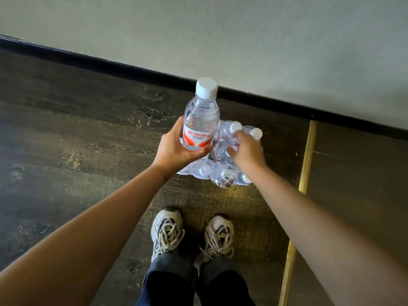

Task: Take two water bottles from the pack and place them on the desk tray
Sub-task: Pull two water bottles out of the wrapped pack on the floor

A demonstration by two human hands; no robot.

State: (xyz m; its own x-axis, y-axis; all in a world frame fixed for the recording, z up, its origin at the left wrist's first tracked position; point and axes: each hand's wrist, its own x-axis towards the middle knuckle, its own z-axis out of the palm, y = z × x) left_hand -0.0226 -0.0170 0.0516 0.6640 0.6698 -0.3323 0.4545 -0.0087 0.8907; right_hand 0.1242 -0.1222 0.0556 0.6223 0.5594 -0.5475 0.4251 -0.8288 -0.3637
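Note:
My left hand (176, 149) is shut around a clear water bottle (202, 113) with a white cap and a red-and-white label, held upright above the floor. Just right of it, a plastic-wrapped pack of water bottles (225, 175) sits on the floor near the wall. My right hand (247, 151) reaches down into the top of the pack, its fingers curled over the neck of a second bottle (220, 151) still inside the wrap. Whether that bottle is firmly gripped is hard to tell. No desk or tray is in view.
A dark wooden floor (77, 140) meets a pale wall (242, 40) along a black skirting board (132, 69). A brass strip (306, 164) runs across the floor on the right. My two feet in light sneakers (167, 230) stand just behind the pack.

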